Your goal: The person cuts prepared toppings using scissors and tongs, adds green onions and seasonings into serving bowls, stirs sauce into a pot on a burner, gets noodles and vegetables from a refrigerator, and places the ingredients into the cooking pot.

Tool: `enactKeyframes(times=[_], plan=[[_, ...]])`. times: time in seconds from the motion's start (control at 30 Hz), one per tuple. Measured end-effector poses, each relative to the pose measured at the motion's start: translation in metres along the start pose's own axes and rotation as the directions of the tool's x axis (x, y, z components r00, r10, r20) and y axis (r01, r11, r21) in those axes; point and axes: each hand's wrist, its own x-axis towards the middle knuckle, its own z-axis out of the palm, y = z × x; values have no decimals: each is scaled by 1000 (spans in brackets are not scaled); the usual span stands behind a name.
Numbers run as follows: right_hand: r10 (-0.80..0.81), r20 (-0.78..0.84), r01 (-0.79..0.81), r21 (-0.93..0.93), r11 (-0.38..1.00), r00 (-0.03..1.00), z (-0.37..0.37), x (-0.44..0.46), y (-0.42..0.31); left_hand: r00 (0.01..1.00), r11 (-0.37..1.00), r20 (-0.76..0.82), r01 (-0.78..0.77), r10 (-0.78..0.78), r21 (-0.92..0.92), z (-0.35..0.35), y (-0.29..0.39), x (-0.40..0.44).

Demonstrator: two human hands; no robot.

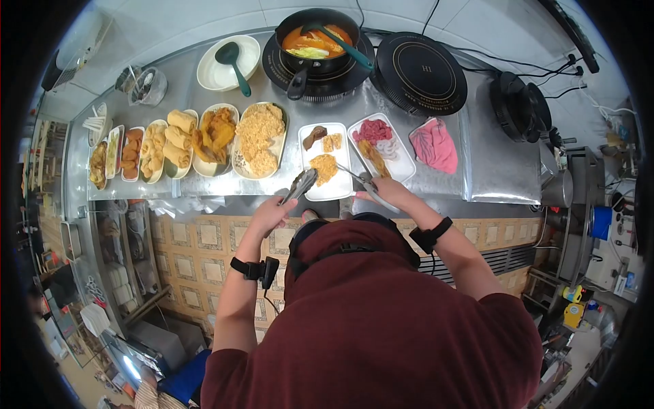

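My left hand [274, 213] is closed around metal tongs [304, 183], whose tips are at the left side of a white tray [326, 195]. In my right hand [394, 193] is a pair of kitchen scissors [368, 183], the blades pointing at a breaded fried piece [323, 168] on that tray. Behind this piece lie a dark brown piece [315, 138] and small golden cut pieces [332, 142]. A second white tray [407, 163], right of the first, carries pink sliced meat [373, 130], pale strips [387, 148] and a long browned piece [372, 159].
A pot [317, 42] of orange soup with a ladle sits on an induction cooker [272, 68]. Another cooker [421, 71] stands to its right. Several plates of fried food, including one breaded plate [259, 140], line the left. A pink cloth [436, 144] lies at right.
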Motion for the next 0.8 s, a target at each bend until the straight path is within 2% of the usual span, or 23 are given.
enactKeyframes(times=[0.07,0.17,0.27,0.3,0.53,0.63,0.73,0.8], plan=[[-43,-52,41,-35,999,998,4,5,-5,1000,1000,8,3,-2,-23,0,4,-3],[-53,4,53,90,995,999,11,18,4,997,992,46,70,-65,-103,-4,6,-9],[-13,241,-104,468,877,970,7,12,3,982,964,158,137,-102,-227,-2,0,-9],[-20,230,-90,460,883,973,7,12,3,974,949,202,156,-102,-273,1,-4,-7],[-41,213,-68,479,875,976,3,6,4,993,883,116,60,-6,-466,30,-1,21],[-43,186,-49,463,885,982,8,7,9,991,870,133,59,7,-490,31,-4,23],[-50,138,-26,505,863,989,13,7,10,966,829,256,119,30,-547,23,-4,18],[-54,96,-4,521,854,994,15,8,2,962,834,273,141,12,-534,21,-5,16]])
